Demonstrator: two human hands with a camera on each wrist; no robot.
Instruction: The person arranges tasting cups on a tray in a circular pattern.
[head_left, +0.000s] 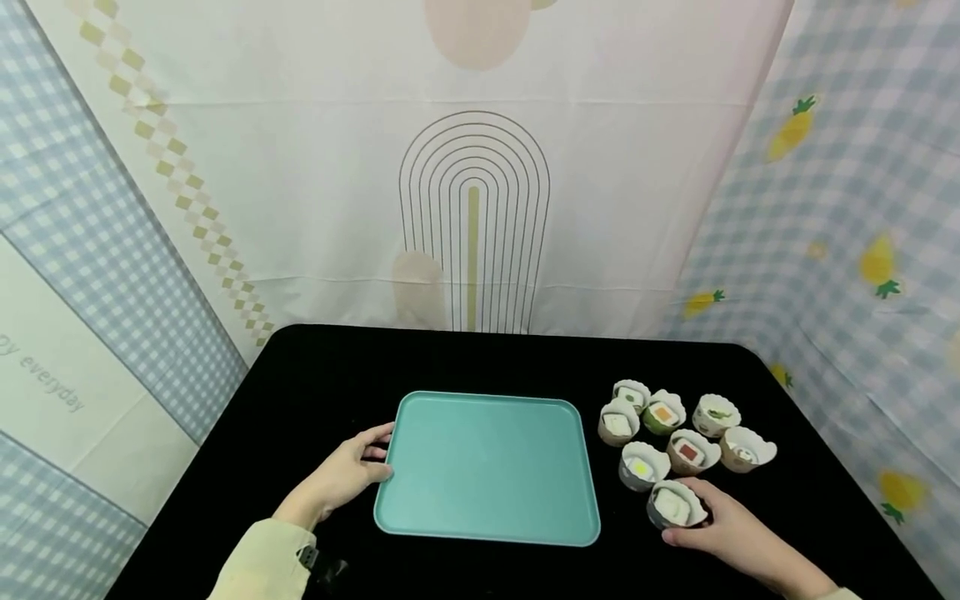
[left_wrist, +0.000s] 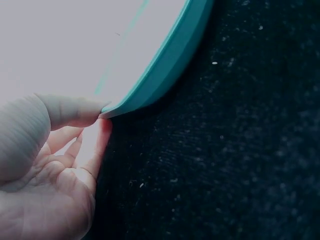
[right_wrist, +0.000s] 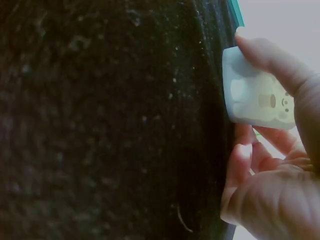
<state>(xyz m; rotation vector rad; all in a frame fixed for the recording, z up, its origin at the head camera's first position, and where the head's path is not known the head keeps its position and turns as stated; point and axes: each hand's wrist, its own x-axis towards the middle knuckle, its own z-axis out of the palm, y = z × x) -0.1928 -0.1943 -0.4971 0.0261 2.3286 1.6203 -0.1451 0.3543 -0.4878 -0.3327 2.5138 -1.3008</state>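
Note:
A teal rectangular tray [head_left: 487, 467] lies on the black table. My left hand [head_left: 345, 475] pinches its left rim; in the left wrist view the thumb [left_wrist: 75, 110] lies on the rim and a fingertip is just beneath. To the tray's right, my right hand [head_left: 723, 527] grips a scalloped paper baking cup [right_wrist: 250, 92] with a white piece inside. Thumb and fingers are on opposite sides of the cup, which has a small printed bear face. It is the nearest cup of a cluster and stands upright.
Several more paper cups stand behind the held one, among them a cup [head_left: 628, 477] with a yellow-marked piece and a cup [head_left: 675, 463] with a dark red one. Patterned curtains [head_left: 600, 208] enclose the black table [head_left: 322, 367] at the back and sides.

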